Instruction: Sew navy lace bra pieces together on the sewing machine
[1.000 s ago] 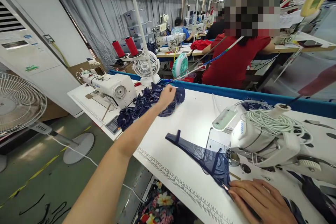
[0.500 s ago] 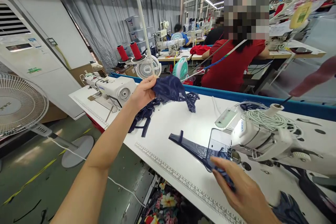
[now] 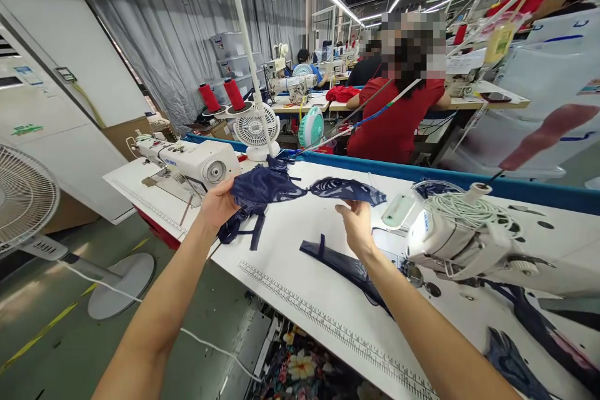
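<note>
A navy bra piece (image 3: pixel 268 185) stretches over the white table as two cup shapes joined at a narrow middle. My left hand (image 3: pixel 220 205) pinches the outer end of its left cup. Just beneath the lace right cup is my right hand (image 3: pixel 357 225), thumb apart from the fingers, with no cloth visibly gripped. Below it on the table lies a navy sheer strip (image 3: pixel 335 260) with a short upright tab, partly covered by my right forearm. More navy pieces with straps (image 3: pixel 244 225) are heaped beside my left hand.
A white sewing machine (image 3: pixel 450 244) stands at the right and another sewing machine (image 3: pixel 187 159) at the left. A printed ruler (image 3: pixel 319 315) runs along the table's front edge. Red thread cones (image 3: pixel 233 95) and a small fan (image 3: pixel 257 125) are behind. A person in red (image 3: pixel 398 112) sits beyond.
My left hand has moved down and left with the bra piece, which is now spread out. My right hand has left the sheer strip and risen to the lace cup.
</note>
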Demonstrator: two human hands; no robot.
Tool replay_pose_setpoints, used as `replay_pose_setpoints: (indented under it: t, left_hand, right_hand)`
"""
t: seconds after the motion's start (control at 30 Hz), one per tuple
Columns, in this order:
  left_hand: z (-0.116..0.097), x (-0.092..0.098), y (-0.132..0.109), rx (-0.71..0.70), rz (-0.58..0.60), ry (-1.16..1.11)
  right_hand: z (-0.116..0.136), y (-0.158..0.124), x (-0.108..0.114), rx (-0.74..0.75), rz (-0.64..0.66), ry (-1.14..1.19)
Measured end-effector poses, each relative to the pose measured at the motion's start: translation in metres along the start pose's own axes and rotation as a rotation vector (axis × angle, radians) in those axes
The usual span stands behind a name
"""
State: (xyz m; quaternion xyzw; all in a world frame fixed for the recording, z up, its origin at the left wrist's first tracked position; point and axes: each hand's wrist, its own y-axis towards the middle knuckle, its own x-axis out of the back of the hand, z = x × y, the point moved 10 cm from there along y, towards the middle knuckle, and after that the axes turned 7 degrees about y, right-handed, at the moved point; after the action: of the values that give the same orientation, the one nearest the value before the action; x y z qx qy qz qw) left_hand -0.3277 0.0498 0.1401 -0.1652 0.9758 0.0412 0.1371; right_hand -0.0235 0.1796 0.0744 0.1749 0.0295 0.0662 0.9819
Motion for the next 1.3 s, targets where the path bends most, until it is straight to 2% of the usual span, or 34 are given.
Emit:
replay_pose_setpoints:
  t: [0.13, 0.23, 0.37, 0.47, 0.57, 0.67, 0.7, 0.77, 0.8, 0.83, 0.87, 0.9, 0.97, 1.03, 1.1, 1.2, 1.3]
  left_hand:
    - [0.027, 0.031, 0.001, 0.056, -0.007, 0.048]
    - [0.038, 0.044, -0.002, 0.082, -0.007, 0.104]
    - [0.044, 0.042, -0.002, 0.097, 0.013, 0.22]
    - [0.043, 0.026, 0.009, 0.073, 0.013, 0.338]
    - [0.034, -0.009, 0.025, -0.013, -0.019, 0.463]
    - [0.023, -0.067, 0.029, -0.127, 0.026, 0.557]
    - [0.02, -0.093, 0.025, -0.175, 0.109, 0.597]
    - [0.025, -0.155, 0.005, -0.27, 0.443, 0.789]
    - [0.034, -0.176, -0.008, -0.261, 0.578, 0.858]
    - [0.044, -0.191, -0.021, -0.244, 0.689, 0.917]
    - [0.053, -0.201, -0.033, -0.225, 0.749, 0.954]
    - [0.059, -0.206, -0.044, -0.235, 0.756, 0.985]
    - [0.065, -0.212, -0.064, -0.359, 0.649, 1.043]
    - [0.066, -0.213, -0.088, -0.56, 0.446, 1.109]
    - [0.08, -0.214, -0.114, -0.643, 0.31, 1.15]
    - [0.1, -0.21, -0.138, -0.629, 0.103, 1.191]
    - [0.107, -0.206, -0.149, -0.6, -0.095, 1.216]
  right_hand:
    - [-0.021, -0.006, -0.013, -0.145, 0.019, 0.228]
    - [-0.036, -0.003, -0.019, -0.242, 0.025, 0.296]
    - [-0.045, 0.002, -0.021, -0.285, -0.007, 0.258]
    - [-0.031, -0.004, -0.026, -0.226, -0.005, 0.171]
    - [0.003, -0.02, -0.036, -0.111, 0.082, 0.063]
    - [0.039, -0.04, -0.039, -0.003, 0.217, -0.042]
    - [0.049, -0.047, -0.037, 0.021, 0.257, -0.072]
    - [0.062, -0.06, -0.027, 0.048, 0.318, -0.113]
    - [0.066, -0.066, -0.02, 0.051, 0.342, -0.129]
    - [0.066, -0.072, -0.012, 0.047, 0.358, -0.149]
    - [0.066, -0.077, -0.003, 0.044, 0.361, -0.179]
    - [0.065, -0.081, 0.006, 0.055, 0.349, -0.225]
    - [0.065, -0.088, 0.025, 0.118, 0.284, -0.332]
    - [0.066, -0.093, 0.039, 0.194, 0.216, -0.401]
    - [0.066, -0.097, 0.044, 0.231, 0.203, -0.407]
    - [0.065, -0.101, 0.041, 0.244, 0.235, -0.395]
    - [0.072, -0.105, 0.031, 0.298, 0.271, -0.412]
